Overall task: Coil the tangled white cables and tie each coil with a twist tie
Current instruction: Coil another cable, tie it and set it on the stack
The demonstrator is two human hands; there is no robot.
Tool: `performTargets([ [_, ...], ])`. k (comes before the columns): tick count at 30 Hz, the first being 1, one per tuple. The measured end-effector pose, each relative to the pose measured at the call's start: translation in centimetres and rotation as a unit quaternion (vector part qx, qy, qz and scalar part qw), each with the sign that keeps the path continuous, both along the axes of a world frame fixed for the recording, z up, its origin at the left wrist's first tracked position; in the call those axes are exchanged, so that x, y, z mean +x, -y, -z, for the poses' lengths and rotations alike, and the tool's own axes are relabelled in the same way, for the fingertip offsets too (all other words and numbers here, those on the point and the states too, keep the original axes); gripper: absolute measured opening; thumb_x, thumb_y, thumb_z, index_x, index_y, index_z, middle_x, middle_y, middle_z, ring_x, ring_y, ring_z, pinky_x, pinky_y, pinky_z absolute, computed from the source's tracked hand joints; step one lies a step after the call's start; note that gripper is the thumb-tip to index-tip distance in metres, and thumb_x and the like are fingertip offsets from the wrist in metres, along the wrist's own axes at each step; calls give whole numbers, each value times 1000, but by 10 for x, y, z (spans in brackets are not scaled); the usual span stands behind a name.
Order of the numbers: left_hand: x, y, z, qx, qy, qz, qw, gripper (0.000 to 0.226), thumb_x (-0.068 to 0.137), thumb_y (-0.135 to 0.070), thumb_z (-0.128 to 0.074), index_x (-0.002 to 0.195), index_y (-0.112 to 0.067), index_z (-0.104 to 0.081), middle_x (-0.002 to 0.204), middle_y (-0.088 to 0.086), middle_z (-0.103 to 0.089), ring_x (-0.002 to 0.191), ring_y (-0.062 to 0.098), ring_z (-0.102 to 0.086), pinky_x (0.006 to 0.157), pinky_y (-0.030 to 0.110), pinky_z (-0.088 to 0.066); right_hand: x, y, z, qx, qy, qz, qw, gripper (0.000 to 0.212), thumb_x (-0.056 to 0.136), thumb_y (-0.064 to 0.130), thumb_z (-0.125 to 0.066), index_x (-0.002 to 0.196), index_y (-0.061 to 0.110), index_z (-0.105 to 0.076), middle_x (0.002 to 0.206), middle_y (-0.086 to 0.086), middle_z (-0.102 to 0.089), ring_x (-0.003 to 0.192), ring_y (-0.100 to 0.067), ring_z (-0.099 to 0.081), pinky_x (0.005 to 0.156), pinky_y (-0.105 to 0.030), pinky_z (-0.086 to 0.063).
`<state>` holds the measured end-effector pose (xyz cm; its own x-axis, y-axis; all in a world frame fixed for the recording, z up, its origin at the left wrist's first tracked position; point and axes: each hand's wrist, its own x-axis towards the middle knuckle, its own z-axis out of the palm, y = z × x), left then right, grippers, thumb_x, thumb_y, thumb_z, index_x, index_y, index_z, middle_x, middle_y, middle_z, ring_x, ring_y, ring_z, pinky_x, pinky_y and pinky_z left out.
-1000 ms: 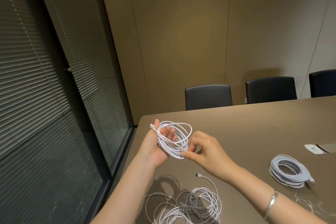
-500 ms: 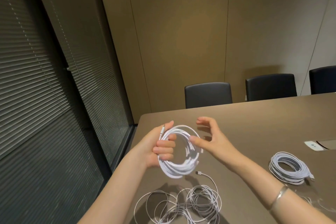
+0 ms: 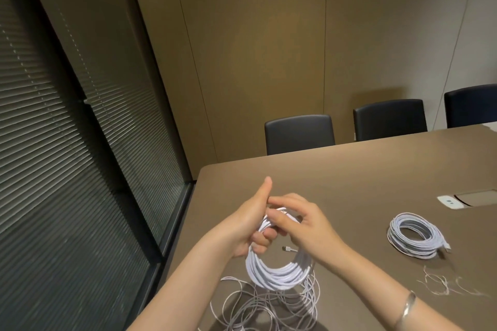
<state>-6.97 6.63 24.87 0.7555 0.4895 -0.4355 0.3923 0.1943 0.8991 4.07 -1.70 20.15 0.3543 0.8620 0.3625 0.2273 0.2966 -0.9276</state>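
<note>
The left hand (image 3: 243, 226) is gripping the coil (image 3: 277, 269) above the bench (image 3: 376, 169); the right hand (image 3: 301, 226) is pinching its top strands. Judging by this, keep loops bunched tightly while fetching a twist tie (image 3: 435, 283).

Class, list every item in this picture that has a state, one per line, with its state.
Held coil: wound, untied, gripped by left hand; right hand pinches its top.
Finished coil: wound, resting on table.
Loose cable: tangled.
Twist ties: unused.
</note>
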Motion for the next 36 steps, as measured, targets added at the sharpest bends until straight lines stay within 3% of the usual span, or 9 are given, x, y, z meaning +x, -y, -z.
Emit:
performTargets([
  [5, 12, 1, 0, -68, 84, 64, 992, 68, 95, -68, -32, 67, -11, -58, 57, 6, -42, 33, 5, -25, 39, 17, -18, 19, 12, 3, 56, -43, 15, 997, 9, 84, 19, -71, 89, 18, -78, 95, -6, -67, 75, -32, -64, 61, -49, -48],
  [11, 31, 22, 11, 113, 104, 117, 981, 53, 98, -53, -44, 84, -7, -65, 59, 0, -51, 51, 13, -46, 64, 30, -40, 51, 37, 2, 61, -72, 34, 995, 7, 78, 11, -70, 78, 12, -77, 83, -3, -66, 59, -9, -55, 48, -21, -37],
  [14, 50, 35, 26, 163, 141, 91, 972, 41, 99, -40, -52, 110, -3, -64, 66, 0, -54, 57, 15, -55, 73, 40, -52, 70, 49, 8, 49, -86, 58, 993, 12, 82, 4, -69, 79, 11, -78, 83, -4, -66, 50, -11, -45, 41, -19, -31],
  [16, 66, 44, 37, 177, 154, 49, 971, 33, 97, -36, -57, 104, -5, -64, 66, 3, -52, 53, 17, -54, 79, 54, -56, 83, 57, 11, 42, -102, 84, 990, 12, 83, 3, -69, 80, 10, -78, 84, -4, -66, 46, -10, -43, 41, -19, -32],
  [18, 91, 56, 44, 160, 153, 22, 975, 27, 96, -34, -58, 96, -9, -66, 61, 2, -46, 45, 15, -47, 67, 48, -60, 101, 66, 18, 28, -121, 118, 985, 11, 84, 3, -68, 81, 9, -77, 86, -6, -66, 43, -9, -42, 41, -19, -32],
  [22, 129, 67, 54, 108, 151, 2, 983, 29, 100, -32, -52, 98, -5, -64, 47, -9, -33, 38, 8, -28, 39, 21, -34, 129, 72, 33, 18, -78, 167, 983, 14, 87, 7, -66, 80, 15, -75, 85, -5, -65, 42, -3, -45, 42, -16, -34],
  [25, 160, 79, 64, 22, 155, -1, 988, 29, 101, -32, -51, 99, -4, -59, 53, -7, -26, 40, 6, -23, 36, 17, -24, 156, 85, 44, 8, 5, 209, 978, 12, 91, 17, -63, 82, 20, -72, 85, 0, -63, 52, -4, -54, 48, -18, -41],
  [29, 202, 100, 86, -56, 138, -14, 989, 36, 98, -39, -54, 71, -17, -43, 58, -4, -21, 42, 5, -19, 36, 16, -17, 197, 113, 71, -11, 146, 245, 958, 18, 92, 25, -58, 93, 16, -74, 86, 5, -63, 80, -5, -57, 73, -17, -43],
  [36, 252, 133, 128, -7, 99, -63, 993, 40, 96, -38, -59, 64, -19, -45, 56, -3, -27, 45, 10, -21, 40, 20, -16, 243, 142, 116, -70, 64, 249, 964, 14, 92, 19, -61, 91, 18, -75, 88, 2, -66, 85, 0, -57, 75, -15, -43],
])
